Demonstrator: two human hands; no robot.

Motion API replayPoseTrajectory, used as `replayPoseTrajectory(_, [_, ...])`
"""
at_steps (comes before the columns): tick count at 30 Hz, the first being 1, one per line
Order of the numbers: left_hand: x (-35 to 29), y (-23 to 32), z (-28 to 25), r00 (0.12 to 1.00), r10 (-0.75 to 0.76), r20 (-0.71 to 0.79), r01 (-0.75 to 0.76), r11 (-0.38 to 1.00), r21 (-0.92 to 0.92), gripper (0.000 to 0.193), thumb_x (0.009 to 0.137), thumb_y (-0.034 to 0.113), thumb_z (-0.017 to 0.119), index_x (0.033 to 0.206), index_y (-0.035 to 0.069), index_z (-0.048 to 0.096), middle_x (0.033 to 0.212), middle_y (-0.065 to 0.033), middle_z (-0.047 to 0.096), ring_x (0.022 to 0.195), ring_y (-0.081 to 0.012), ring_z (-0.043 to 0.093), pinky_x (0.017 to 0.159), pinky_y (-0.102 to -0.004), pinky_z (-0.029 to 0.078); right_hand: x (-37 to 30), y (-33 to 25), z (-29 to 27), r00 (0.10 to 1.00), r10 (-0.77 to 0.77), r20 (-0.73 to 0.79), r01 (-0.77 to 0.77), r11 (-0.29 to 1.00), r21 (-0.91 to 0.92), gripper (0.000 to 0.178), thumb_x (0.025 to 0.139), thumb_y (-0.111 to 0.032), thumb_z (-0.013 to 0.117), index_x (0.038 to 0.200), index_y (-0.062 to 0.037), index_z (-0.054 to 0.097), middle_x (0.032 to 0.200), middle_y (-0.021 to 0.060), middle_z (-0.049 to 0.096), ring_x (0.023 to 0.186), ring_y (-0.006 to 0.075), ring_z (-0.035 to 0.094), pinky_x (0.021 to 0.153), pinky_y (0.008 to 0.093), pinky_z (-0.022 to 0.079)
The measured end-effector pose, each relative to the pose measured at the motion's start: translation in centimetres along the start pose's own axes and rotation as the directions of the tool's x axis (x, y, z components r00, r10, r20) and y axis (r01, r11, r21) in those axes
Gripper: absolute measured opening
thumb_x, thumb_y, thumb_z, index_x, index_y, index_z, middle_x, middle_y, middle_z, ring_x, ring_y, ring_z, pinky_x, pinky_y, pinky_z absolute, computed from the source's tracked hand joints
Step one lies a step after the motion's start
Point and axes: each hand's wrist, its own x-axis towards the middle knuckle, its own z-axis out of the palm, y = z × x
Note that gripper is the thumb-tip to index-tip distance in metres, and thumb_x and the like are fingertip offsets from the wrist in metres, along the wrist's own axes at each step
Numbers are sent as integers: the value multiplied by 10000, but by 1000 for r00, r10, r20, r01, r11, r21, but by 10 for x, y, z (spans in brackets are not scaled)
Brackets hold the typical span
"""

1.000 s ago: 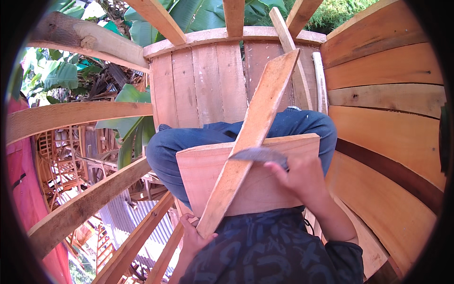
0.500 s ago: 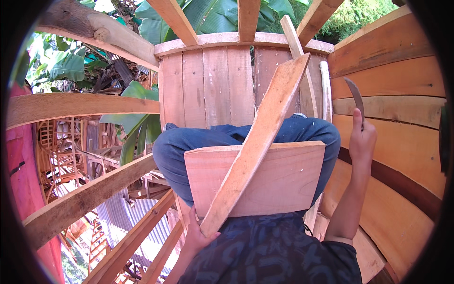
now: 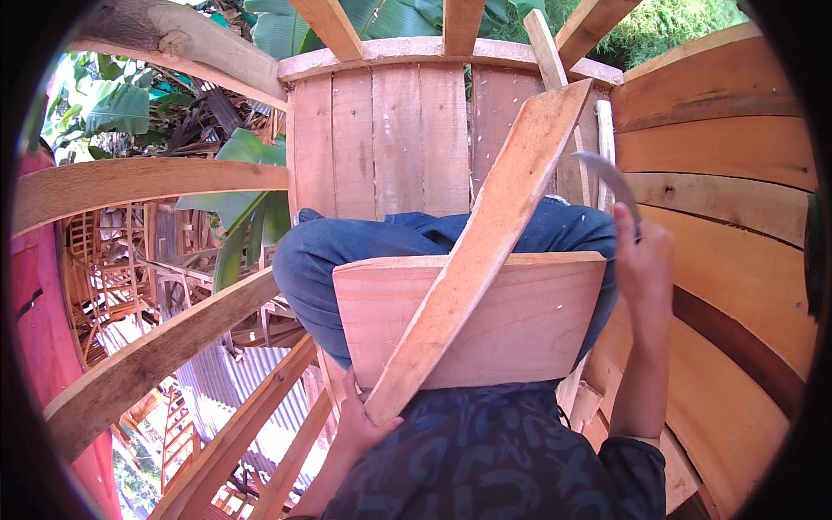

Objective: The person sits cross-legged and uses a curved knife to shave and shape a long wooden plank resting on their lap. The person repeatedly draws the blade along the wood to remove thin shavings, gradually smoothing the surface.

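A long wooden strip lies slantwise across the pale board on the person's lap. Its long axis runs from the near left, by the shirt, to the far right, where its obliquely cut end reaches out past the jeans and above the plank floor. Its broad face is turned up. The left hand is curled about the near end, fingers on the left side and thumb on the right; the palm and part of the fingers are hidden beneath the wood, so how tightly they grip cannot be told.

The right hand is raised to the right of the strip, closed in a fist around the handle of a curved blade, with the thumb laid up toward the metal. The blade points to the far side and hooks left at its tip, apart from the strip. The fist covers most of the handle, and the blade is a little blurred, making its edge hard to make out.

The strip hides the middle of the board's far edge; whether it rests on that edge is unclear. A narrow batten stands beyond, its nearer part partly covered by the strip. The feet are mostly out of sight.
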Motion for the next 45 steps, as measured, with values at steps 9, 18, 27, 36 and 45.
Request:
replayPoseTrajectory(9, [11,29,-7,998,-5,68,15,991,-136,1152,657,398,809,1395,-43,41,1175,-253,535,1021,-318,624,880,-373,491,-96,-53,14,808,-468,358,480,875,60,566,774,-556,662,561,-45,546,506,120,530,442,295,556,421,396,429])
replayPoseTrajectory(18, [5,7,-7,995,-40,87,54,984,-169,1154,648,484,804,1368,-48,77,1268,-247,421,1073,-287,575,902,-378,468,-38,-9,17,973,-230,-5,230,972,-41,557,886,-479,567,573,-30,462,482,87,398,457,209,409,436,383,311])
replayPoseTrajectory(27, [12,14,-7,994,-23,103,40,984,-171,1153,650,500,797,1355,-52,71,1263,-264,420,1065,-305,578,902,-384,467,-77,-42,-7,868,-415,273,419,907,49,495,818,-477,650,606,-39,563,526,116,537,456,288,557,443,378,431])
replayPoseTrajectory(36, [12,10,-7,989,-82,121,107,970,-219,1159,648,549,777,1340,-63,76,1200,-254,473,1027,-320,604,868,-372,485,-79,-50,29,823,-494,279,514,858,2,544,744,-525,695,572,-46,504,519,136,495,491,327,552,448,393,403])
replayPoseTrajectory(45, [8,2,-7,996,-36,87,49,987,-150,1135,644,514,789,1337,-53,92,1206,-258,476,1031,-317,604,884,-383,486,-44,-10,-27,984,-179,14,177,982,60,549,909,-450,542,607,-2,446,525,74,408,509,216,414,465,385,317])
